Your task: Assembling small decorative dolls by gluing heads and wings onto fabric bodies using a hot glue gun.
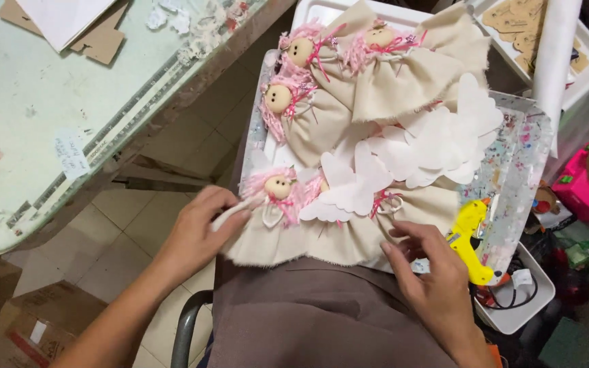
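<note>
One view only — a camera worn on the head, looking steeply down and forward over the person's lap at close range (arm's reach), with a tray (506, 146) ahead and the desk (42, 116) edge upper left.

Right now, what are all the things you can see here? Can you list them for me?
Angel dolls: five or so, pink yarn hair, cream cloth dresses, lying on the tray.
Wing cut-outs: a pile, white, on the tray's right half.
Tray: one, paint-speckled, on the person's lap.
Glue gun: one, yellow, at the tray's right edge.
Table: one, pale green, stained, upper left.
Cardboard pieces: a few, brown, on the table.
Cardboard box: one, brown, on the floor, lower left.
Pink box: one, far right.
Left hand: touching the nearest doll.
Right hand: resting on a cream dress hem.
</note>
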